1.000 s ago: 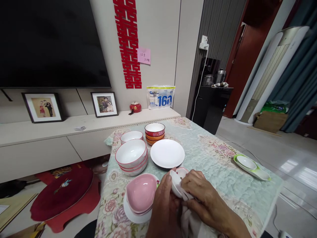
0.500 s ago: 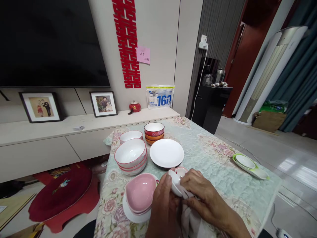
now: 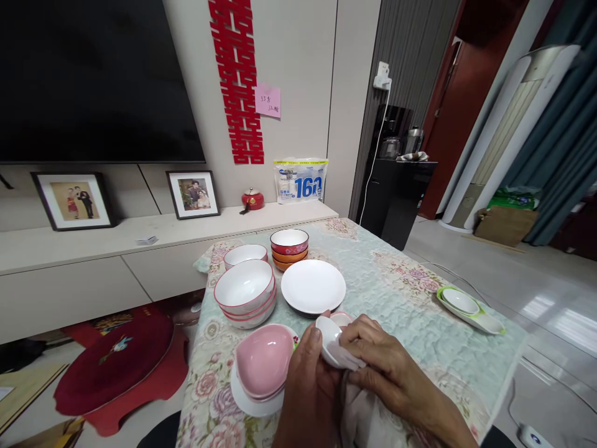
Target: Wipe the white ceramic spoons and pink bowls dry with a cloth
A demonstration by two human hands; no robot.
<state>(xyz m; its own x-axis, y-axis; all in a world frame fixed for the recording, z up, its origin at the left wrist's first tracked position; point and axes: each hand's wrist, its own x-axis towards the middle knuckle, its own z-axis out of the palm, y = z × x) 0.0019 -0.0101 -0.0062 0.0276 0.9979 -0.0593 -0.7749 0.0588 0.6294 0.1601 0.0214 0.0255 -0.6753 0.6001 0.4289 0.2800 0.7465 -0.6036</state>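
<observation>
In my left hand [image 3: 310, 379] I hold a small white bowl [image 3: 328, 339], tilted up on its side, my thumb on its rim. My right hand [image 3: 385, 354] is closed around a pale cloth [image 3: 361, 407] and presses part of it against the bowl's inside. The cloth's loose end hangs below both hands. Just left of my left hand, a pink peach-shaped bowl [image 3: 263, 361] rests on a white plate [image 3: 254, 407]. A pinkish-rimmed dish [image 3: 342, 318] behind my hands is mostly hidden by them.
Behind stand white plates [image 3: 313, 286], stacked red-rimmed bowls [image 3: 245, 286], another such bowl [image 3: 245, 254] and a stack of red and orange bowls [image 3: 289, 242]. A green-edged dish with a small bowl [image 3: 461, 302] lies near the right edge of the flowered tablecloth [image 3: 401, 323].
My right hand and the cloth have shifted slightly against the small bowl, and the cloth lies a little differently over its edge. The view has moved slightly.
</observation>
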